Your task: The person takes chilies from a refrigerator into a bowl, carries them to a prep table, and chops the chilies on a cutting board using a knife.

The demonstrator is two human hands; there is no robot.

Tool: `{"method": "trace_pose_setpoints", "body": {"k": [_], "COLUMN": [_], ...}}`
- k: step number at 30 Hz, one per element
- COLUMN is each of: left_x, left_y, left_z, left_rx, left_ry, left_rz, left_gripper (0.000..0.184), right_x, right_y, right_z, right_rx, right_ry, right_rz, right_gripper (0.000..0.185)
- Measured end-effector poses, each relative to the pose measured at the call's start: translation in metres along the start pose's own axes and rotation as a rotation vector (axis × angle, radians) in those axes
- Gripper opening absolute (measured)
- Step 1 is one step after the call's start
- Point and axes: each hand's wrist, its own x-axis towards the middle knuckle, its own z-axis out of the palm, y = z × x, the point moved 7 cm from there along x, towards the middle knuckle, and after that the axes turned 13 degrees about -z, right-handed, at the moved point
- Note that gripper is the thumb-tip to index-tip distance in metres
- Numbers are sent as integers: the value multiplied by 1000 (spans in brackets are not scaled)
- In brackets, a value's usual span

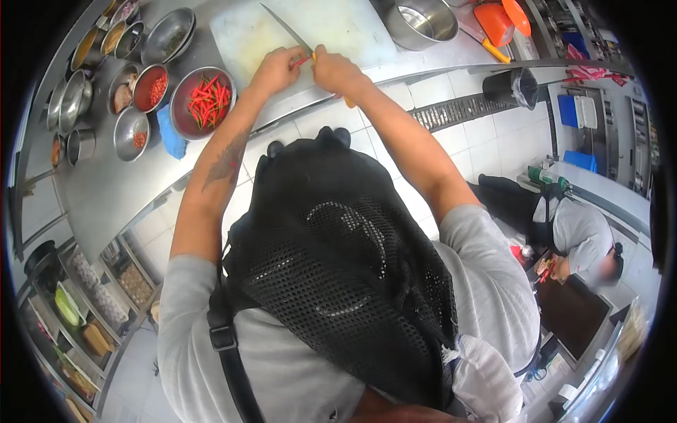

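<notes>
In my right hand (336,73) is a knife (285,27), its yellow handle showing at both ends of my closed fist. The long blade points away and to the left over a white cutting board (374,46). My left hand (277,70) is closed, pinching a red chili pepper (301,62) close to the knife's handle end. Both hands are near the board's front edge. Left of my left forearm stands a metal bowl (180,111) of whole red chilies (206,102). A blue cloth (171,134) lies against that bowl.
Several metal bowls, including one of chopped red pieces (159,89), crowd the steel counter (99,201) at left. A steel pot (423,25), an orange item (493,25) and a yellow-handled tool (496,51) lie right. A black bin (509,88) and another person (582,229) are at right.
</notes>
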Motion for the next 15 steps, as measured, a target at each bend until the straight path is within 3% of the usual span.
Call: {"method": "trace_pose_setpoints", "body": {"k": [2, 5, 7, 11, 15], "left_x": [6, 3, 5, 1, 0], "left_y": [-3, 1, 0, -5, -5], "left_z": [-4, -5, -1, -3, 1], "left_rx": [-2, 33, 26, 0, -24], "left_ry": [11, 35, -56, 29, 9], "left_rz": [-2, 36, -13, 46, 30], "left_gripper": [31, 30, 29, 29, 27], "right_x": [-4, -22, -6, -6, 7], "right_y": [-17, -23, -18, -12, 3], "right_z": [-21, -17, -10, -5, 16], "right_rx": [-39, 170, 98, 103, -6], "right_ry": [0, -124, -20, -86, 57], "right_rz": [-39, 126, 30, 103, -8], "right_gripper": [28, 28, 28, 30, 29]}}
